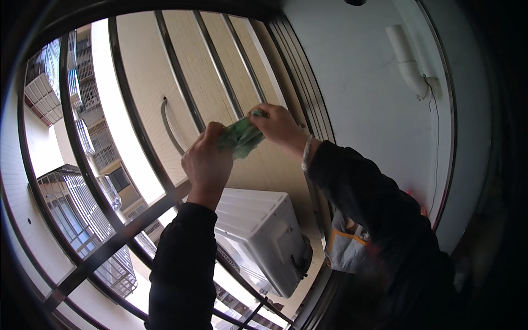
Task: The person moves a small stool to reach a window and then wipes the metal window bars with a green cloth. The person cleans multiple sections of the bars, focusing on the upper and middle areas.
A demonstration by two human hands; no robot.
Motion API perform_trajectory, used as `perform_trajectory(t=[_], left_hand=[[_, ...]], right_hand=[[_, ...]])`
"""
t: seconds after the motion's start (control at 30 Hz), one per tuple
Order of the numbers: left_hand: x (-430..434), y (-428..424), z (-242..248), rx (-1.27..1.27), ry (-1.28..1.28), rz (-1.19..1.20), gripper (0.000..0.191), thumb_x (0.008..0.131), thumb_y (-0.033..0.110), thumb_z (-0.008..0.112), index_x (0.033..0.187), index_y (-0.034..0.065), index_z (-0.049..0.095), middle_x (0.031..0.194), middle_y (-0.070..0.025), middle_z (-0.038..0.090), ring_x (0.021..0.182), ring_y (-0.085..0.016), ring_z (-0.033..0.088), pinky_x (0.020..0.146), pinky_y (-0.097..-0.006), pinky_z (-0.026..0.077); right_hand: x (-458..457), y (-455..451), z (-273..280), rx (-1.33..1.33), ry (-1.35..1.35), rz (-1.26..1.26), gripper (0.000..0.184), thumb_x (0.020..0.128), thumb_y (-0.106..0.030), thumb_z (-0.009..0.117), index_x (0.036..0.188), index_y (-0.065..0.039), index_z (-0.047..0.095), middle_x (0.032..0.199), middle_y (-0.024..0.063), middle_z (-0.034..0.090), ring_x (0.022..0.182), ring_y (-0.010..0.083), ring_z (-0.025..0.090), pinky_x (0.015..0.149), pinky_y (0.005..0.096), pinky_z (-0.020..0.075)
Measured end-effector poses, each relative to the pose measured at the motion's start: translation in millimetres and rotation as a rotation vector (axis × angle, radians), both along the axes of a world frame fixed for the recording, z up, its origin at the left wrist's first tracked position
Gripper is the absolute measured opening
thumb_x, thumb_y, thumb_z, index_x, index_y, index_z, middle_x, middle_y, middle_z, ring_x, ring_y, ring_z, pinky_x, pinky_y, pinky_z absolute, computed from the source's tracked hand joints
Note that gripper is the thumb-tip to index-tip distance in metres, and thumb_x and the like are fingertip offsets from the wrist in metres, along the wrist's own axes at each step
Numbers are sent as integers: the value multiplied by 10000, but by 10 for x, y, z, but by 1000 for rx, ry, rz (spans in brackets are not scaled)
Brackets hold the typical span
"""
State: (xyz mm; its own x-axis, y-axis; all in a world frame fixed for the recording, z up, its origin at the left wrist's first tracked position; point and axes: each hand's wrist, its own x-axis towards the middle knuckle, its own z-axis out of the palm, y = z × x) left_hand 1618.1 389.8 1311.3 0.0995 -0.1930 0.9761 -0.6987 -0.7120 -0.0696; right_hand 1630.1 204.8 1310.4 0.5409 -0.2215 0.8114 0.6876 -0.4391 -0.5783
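Observation:
A thin, crumpled green sheet [243,139], perhaps a plastic bag or a cloth, is stretched between my two hands. My left hand [209,159] grips its left end, with the fingers curled and mostly turned away from view. At the upper right end, my right hand [277,126] pinches it, and a bit of green sticks out above the thumb. A braided bracelet [306,152] circles my right wrist. Both hands are raised in front of a barred window, with the metal bars [177,76] behind them.
Below my hands, an air conditioner's outdoor unit [255,235] stands outside beyond the bars. The sliding window frame [303,78] runs beside a pale wall with a white pipe elbow [412,76] and a hanging wire [436,152]. A grey bag with orange trim [344,251] sits low right.

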Motion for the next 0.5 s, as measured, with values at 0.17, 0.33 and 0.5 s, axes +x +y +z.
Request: perform_trajectory(t=[0.17, 0.33, 0.5], left_hand=[[186, -419, 363, 82, 41, 290, 135, 861, 173, 615, 994, 152, 627, 885, -94, 686, 803, -328, 698, 669, -412, 530], [648, -612, 258, 229, 205, 326, 183, 816, 114, 655, 966, 11, 643, 999, -170, 660, 821, -405, 687, 755, -430, 557], [952, -683, 110, 124, 255, -29, 145, 771, 88, 669, 868, -20, 667, 918, -227, 673, 814, -441, 670, 746, -480, 543]], right_hand=[[341, -128, 461, 194, -306, -484, 303, 804, -135, 734, 1079, -38, 652, 968, 167, 674, 899, 271, 666, 815, 358, 533], [747, -5, 230, -10, -215, -233, 417, 754, -184, 778, 1101, -17, 618, 1042, 227, 635, 968, 362, 648, 854, 416, 528], [892, 56, 171, -25, -345, -166, 425, 767, -120, 743, 1148, 24, 623, 988, 223, 679, 952, 371, 668, 873, 393, 529]])
